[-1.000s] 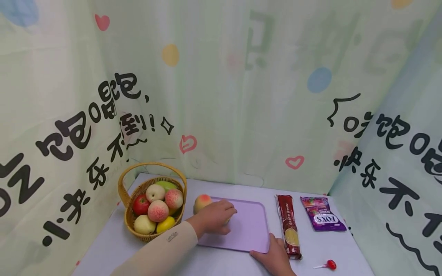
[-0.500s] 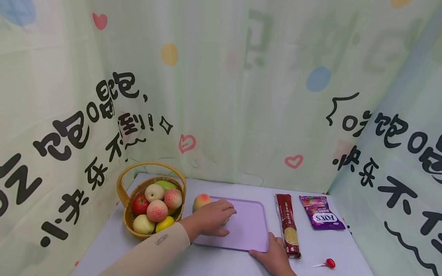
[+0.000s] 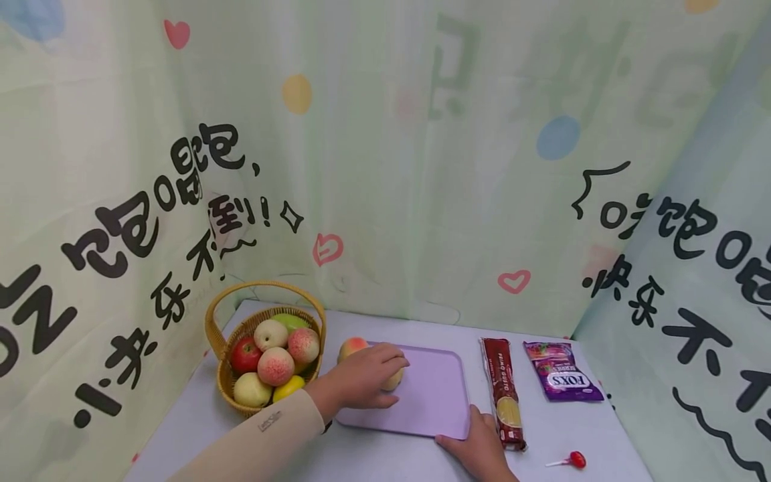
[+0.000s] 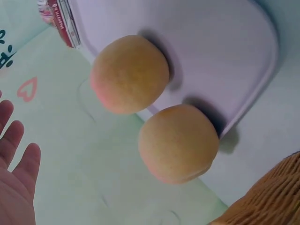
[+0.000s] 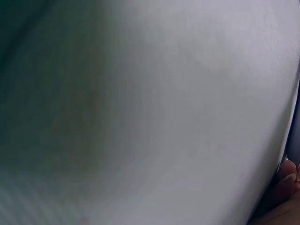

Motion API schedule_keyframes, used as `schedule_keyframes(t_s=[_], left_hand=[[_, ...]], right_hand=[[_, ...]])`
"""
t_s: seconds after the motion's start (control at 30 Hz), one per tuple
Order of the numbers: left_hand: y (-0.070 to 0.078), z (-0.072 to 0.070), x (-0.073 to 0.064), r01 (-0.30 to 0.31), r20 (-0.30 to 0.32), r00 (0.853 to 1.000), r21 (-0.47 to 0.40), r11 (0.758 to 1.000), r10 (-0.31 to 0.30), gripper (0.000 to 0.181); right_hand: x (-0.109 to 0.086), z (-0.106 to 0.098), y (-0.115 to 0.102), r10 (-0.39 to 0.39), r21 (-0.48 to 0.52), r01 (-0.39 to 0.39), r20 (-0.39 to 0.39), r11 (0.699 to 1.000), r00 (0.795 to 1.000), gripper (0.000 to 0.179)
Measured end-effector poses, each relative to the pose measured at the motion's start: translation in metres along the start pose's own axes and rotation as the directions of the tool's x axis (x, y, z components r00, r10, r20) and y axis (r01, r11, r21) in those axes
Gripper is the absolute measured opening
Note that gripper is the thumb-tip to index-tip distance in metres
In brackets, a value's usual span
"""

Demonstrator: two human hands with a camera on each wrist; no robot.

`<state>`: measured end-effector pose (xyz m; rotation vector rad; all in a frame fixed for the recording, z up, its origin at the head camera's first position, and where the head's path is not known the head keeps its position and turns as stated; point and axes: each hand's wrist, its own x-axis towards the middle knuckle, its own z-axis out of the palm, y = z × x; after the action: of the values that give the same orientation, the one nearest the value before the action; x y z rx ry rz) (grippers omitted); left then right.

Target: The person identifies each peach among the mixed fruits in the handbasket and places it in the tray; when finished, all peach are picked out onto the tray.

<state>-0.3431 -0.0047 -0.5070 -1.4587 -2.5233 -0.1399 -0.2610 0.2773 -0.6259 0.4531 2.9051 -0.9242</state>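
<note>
My left hand point(image 3: 364, 376), its arm in a light sleeve, hovers over the left part of a lilac tray point(image 3: 424, 395). Its fingers are extended, holding nothing, and in the left wrist view the hand point(image 4: 18, 178) appears apart from two yellow-pink peaches. One peach point(image 3: 394, 380) shows past the fingers; the other peach point(image 3: 351, 347) sits at the tray's far left corner, partly behind the hand. Both peaches lie side by side in the left wrist view. My right hand point(image 3: 478, 447) grips the tray's near right corner, thumb along the front edge. In the right wrist view only its fingertips point(image 5: 286, 180) show.
A wicker basket point(image 3: 224, 381) of mixed fruit stands left of the tray. To the right lie a long dark-red spaghetti packet point(image 3: 504, 395), a purple Fox's candy bag point(image 3: 563, 372) and a red lollipop point(image 3: 577, 460). A printed curtain point(image 3: 385, 167) surrounds the table.
My left hand has drawn back slightly to the left, and more of the peach beyond its fingers now shows. The right hand stays at the tray corner.
</note>
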Motion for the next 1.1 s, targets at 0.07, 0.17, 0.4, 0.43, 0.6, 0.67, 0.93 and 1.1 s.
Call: schedule_keyframes(t_s=[0.07, 0.17, 0.4, 0.43, 0.6, 0.67, 0.93, 1.1], left_hand=[[0.000, 0.000, -0.003, -0.007, -0.010, 1.000, 0.002, 1.000, 0.007, 0.061], [0.002, -0.002, -0.006, 0.002, -0.006, 1.000, -0.017, 1.000, -0.003, 0.061], [-0.001, -0.008, -0.015, 0.017, -0.027, 0.999, -0.067, 0.998, -0.019, 0.057], [-0.002, -0.009, -0.016, 0.017, -0.030, 0.999, -0.068, 0.998, -0.019, 0.057], [-0.006, -0.014, -0.022, 0.040, -0.050, 0.998, -0.076, 0.996, -0.044, 0.060], [-0.008, -0.017, -0.025, 0.053, -0.060, 0.997, -0.090, 0.995, -0.058, 0.060], [-0.019, -0.023, -0.035, 0.089, -0.109, 0.989, -0.120, 0.989, -0.102, 0.064], [-0.025, -0.026, -0.043, 0.142, -0.115, 0.981, -0.128, 0.982, -0.157, 0.066]], right_hand=[[0.000, 0.000, 0.000, 0.004, 0.000, -0.004, 0.003, 1.000, 1.000, 0.130], [0.000, 0.000, -0.001, 0.003, 0.004, -0.003, 0.005, 1.000, 1.000, 0.130], [-0.001, 0.000, 0.001, -0.026, 0.002, 0.026, -0.006, 1.000, 1.000, 0.128], [-0.001, -0.001, 0.001, -0.026, 0.002, 0.026, -0.007, 1.000, 1.000, 0.128], [-0.001, 0.000, 0.001, -0.022, 0.000, 0.022, -0.007, 1.000, 1.000, 0.127], [-0.001, 0.000, 0.001, -0.024, -0.006, 0.024, -0.009, 1.000, 1.000, 0.127], [0.001, 0.001, 0.002, -0.024, -0.019, 0.024, -0.005, 1.000, 1.000, 0.131], [0.001, 0.000, 0.002, -0.026, -0.022, 0.026, -0.006, 0.999, 1.000, 0.132]])
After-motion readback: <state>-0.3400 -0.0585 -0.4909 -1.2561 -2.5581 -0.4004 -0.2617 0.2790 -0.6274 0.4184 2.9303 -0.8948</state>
